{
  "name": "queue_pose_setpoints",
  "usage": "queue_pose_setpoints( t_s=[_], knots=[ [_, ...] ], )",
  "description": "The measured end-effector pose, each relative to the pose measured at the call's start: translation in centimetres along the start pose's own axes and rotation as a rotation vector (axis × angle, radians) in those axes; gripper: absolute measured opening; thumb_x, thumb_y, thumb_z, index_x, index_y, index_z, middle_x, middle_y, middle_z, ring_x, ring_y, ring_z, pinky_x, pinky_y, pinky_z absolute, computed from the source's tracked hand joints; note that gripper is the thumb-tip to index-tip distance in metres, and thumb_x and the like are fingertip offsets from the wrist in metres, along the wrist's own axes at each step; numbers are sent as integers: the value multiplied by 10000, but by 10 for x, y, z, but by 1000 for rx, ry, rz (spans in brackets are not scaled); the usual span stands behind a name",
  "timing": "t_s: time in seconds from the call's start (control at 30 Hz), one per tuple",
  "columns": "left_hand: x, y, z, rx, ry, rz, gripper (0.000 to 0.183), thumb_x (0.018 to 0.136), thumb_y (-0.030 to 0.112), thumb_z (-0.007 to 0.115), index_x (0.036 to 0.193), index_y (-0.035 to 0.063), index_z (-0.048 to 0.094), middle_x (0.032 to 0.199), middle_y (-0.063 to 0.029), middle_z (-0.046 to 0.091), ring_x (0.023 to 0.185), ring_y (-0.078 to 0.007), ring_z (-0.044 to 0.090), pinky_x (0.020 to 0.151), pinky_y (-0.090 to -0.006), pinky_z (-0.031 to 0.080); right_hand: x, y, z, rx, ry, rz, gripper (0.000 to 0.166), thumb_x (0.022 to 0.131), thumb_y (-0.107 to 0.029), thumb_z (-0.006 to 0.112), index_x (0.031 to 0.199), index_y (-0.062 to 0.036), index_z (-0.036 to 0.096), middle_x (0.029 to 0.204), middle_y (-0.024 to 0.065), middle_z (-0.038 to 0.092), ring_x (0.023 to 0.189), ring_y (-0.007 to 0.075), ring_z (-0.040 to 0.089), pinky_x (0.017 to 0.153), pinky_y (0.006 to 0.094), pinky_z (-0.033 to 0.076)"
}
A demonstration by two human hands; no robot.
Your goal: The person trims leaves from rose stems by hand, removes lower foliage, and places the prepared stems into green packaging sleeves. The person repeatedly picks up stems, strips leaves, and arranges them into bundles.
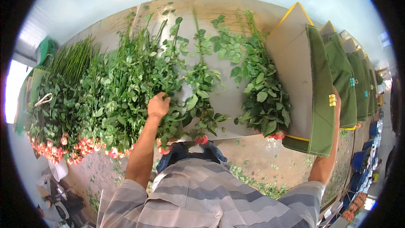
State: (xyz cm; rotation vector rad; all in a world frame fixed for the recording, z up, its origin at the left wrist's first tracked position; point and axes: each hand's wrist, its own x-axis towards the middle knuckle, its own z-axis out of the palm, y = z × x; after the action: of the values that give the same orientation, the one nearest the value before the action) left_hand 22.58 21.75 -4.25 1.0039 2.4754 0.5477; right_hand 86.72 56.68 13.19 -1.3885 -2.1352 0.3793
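My left hand is among leafy rose stems on the table, its fingers curled around a stem. Below it, pink-orange blooms hang past the near table edge. Just right of this hand lies a separate rose stem with a red-pink bloom. Of my right hand, only a part shows at the outer side of a green cloth flap; its fingers are hidden. The flap borders a grey, yellow-edged board and bears a yellow binder clip.
Thick rose bunches cover the table's left side, beside green netting. Another bunch lies against the board. More green-covered panels line the right. Fallen leaves litter the floor; blue containers stand at far right.
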Motion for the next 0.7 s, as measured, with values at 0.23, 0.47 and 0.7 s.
queue_pose_setpoints(
  t_s=[0.23,0.47,0.7],
  knots=[
    [-1,5,26,-15,35,-123,384,828,325,632,1136,94,634,1044,-194,659,991,-384,611,845,-450,496,-129,-202,-15,-53,944,303,357,979,-230,479,1195,36,580,992,149,650,814,209,611,702,306,493],
    [-5,0,-11,-45,-33,35,343,882,356,556,1050,68,639,1007,-190,667,965,-354,624,770,-460,508,-242,-393,196,394,124,-35,276,890,-184,506,1055,25,579,894,131,604,829,246,594,765,362,487],
    [-32,-75,-72,366,228,59,561,762,265,711,1273,175,499,1229,-108,484,1166,-318,446,980,-498,363,-207,-432,433,306,-609,136,459,883,-204,614,1274,-7,478,1158,185,608,980,258,628,822,358,493]
  ],
)
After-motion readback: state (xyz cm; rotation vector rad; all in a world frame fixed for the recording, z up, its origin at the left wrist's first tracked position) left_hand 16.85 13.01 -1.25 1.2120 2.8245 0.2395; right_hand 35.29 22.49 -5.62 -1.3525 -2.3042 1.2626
